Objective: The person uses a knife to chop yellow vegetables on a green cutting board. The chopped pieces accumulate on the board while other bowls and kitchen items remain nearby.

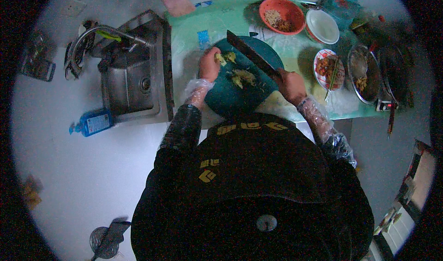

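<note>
My left hand (209, 65) is over the left edge of a dark green cutting board (238, 98), its fingers closed on a pale yellow-green food piece (220, 59). A similar piece (229, 56) lies just right of it. In my right hand (292, 87), at the board's right edge, is the handle of a broad kitchen knife (252, 55). The dark blade slants up and left above the board, apart from the food. A small heap of chopped pale food (243, 78) lies mid-board. Clear plastic covers both wrists.
Left of the counter are a steel sink (157, 98), a curved faucet (104, 28) and a blue pump bottle (95, 123). A red bowl (294, 10) and white bowl (323, 27) stand behind. Rightward are a plate of food (320, 60) and a pan (372, 88).
</note>
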Demonstrator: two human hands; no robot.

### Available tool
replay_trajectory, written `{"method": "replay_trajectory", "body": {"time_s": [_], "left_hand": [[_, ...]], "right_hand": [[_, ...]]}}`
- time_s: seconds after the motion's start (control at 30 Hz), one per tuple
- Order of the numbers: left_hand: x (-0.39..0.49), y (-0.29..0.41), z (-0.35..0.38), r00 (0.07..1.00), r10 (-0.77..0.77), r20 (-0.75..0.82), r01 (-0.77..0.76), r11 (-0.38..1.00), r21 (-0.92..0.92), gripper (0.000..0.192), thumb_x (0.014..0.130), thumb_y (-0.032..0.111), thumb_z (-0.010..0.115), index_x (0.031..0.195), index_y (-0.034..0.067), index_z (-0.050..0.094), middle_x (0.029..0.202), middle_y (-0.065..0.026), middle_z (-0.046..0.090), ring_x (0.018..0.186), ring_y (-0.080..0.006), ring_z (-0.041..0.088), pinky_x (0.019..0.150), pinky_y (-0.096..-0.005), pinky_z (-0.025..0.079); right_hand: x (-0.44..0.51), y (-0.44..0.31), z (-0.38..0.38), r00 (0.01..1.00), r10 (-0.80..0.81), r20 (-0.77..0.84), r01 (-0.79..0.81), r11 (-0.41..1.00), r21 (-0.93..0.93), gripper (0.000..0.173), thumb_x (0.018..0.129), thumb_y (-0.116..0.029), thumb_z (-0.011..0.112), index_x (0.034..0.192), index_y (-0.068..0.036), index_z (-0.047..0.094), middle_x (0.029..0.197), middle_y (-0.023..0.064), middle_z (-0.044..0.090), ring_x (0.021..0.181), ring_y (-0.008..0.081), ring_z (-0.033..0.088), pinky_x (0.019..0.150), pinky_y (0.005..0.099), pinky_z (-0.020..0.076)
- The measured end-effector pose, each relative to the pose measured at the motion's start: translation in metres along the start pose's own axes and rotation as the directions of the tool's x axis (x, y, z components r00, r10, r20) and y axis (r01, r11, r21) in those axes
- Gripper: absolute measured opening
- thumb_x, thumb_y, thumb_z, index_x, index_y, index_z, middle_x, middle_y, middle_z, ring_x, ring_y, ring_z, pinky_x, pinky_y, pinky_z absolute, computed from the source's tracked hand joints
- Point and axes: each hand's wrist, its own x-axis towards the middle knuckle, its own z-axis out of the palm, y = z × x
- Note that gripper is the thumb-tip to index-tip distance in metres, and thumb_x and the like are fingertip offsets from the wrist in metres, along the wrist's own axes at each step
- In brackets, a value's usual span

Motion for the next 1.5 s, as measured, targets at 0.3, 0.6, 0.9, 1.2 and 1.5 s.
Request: {"method": "replay_trajectory", "body": {"time_s": [0.3, 0.6, 0.9, 1.2, 1.5], "left_hand": [[0.005, 0.009, -0.011, 0.99, 0.138, -0.034, -0.127, 0.967, 0.223, 0.024, 0.064, 0.007, 0.057, 0.088, 0.012, 0.058, 0.092, -0.0096, 0.054, 0.087, -0.0289, 0.05, 0.075, -0.0366, 0.04], [-0.005, 0.039, -0.007, 0.92, 0.31, 0.24, -0.373, 0.881, 0.291, 0.025, 0.064, 0.003, 0.052, 0.087, 0.009, 0.059, 0.106, -0.0095, 0.049, 0.1, -0.0278, 0.043, 0.084, -0.0358, 0.036], [-0.086, 0.038, -0.005, 0.9, 0.208, 0.384, -0.317, 0.916, 0.246, 0.021, 0.063, 0.005, 0.053, 0.084, 0.007, 0.052, 0.086, -0.0078, 0.047, 0.079, -0.0279, 0.05, 0.064, -0.0394, 0.043], [-0.126, 0.013, -0.008, 0.97, 0.131, 0.207, -0.148, 0.986, 0.071, 0.02, 0.069, 0.01, 0.054, 0.088, 0.004, 0.05, 0.099, -0.0118, 0.046, 0.083, -0.0324, 0.049, 0.069, -0.0389, 0.042], [-0.129, 0.018, -0.008, 0.994, 0.043, 0.098, -0.041, 0.999, -0.015, 0.016, 0.063, 0.004, 0.055, 0.077, 0.004, 0.05, 0.086, -0.0132, 0.049, 0.079, -0.0306, 0.049, 0.066, -0.0375, 0.042]], "right_hand": [[-0.033, -0.001, 0.008, 0.994, 0.089, -0.065, -0.083, 0.993, 0.087, 0.02, 0.077, -0.028, 0.047, 0.082, -0.01, 0.052, 0.066, 0.0176, 0.055, 0.063, 0.0364, 0.053, 0.054, 0.0455, 0.0414], [-0.053, 0.002, 0.009, 0.987, 0.148, -0.066, -0.14, 0.984, 0.114, 0.019, 0.075, -0.029, 0.05, 0.084, -0.012, 0.054, 0.066, 0.0172, 0.055, 0.062, 0.0364, 0.053, 0.053, 0.0452, 0.0417], [-0.07, 0.007, 0.025, 0.996, 0.078, -0.038, -0.074, 0.994, 0.084, 0.018, 0.073, -0.026, 0.05, 0.084, -0.012, 0.054, 0.066, 0.0166, 0.056, 0.061, 0.0353, 0.054, 0.052, 0.0441, 0.0423], [-0.061, -0.008, 0.045, 0.994, -0.062, 0.094, 0.054, 0.994, 0.09, 0.02, 0.075, -0.028, 0.05, 0.083, -0.01, 0.054, 0.068, 0.0163, 0.055, 0.065, 0.0345, 0.053, 0.056, 0.0435, 0.0411], [-0.049, 0.017, 0.038, 0.996, 0.048, 0.07, -0.056, 0.992, 0.109, 0.018, 0.074, -0.025, 0.051, 0.084, -0.011, 0.056, 0.073, 0.0144, 0.057, 0.069, 0.0328, 0.054, 0.059, 0.0402, 0.0421]]}}
